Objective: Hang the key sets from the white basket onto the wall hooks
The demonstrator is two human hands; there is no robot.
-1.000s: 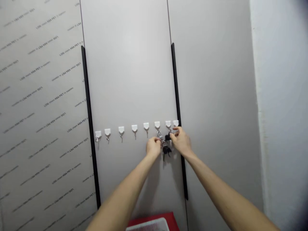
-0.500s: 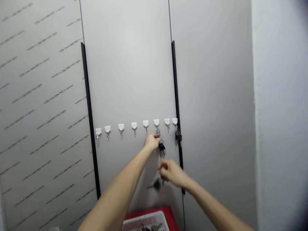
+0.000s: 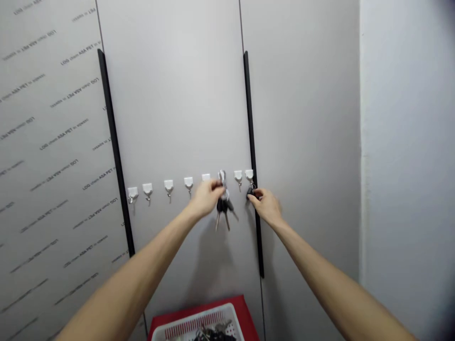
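A bunch of keys [image 3: 223, 206] hangs from a white stick-on hook [image 3: 222, 176], with its black-topped keys pointing down and a little apart. The left hand [image 3: 206, 199] has its fingers [image 3: 216, 187] on the top of the bunch. A small black key fob [image 3: 250, 192] hangs from the last white hook [image 3: 249, 174] on the right, and the right hand [image 3: 266, 207] touches it with its fingers [image 3: 256, 195].
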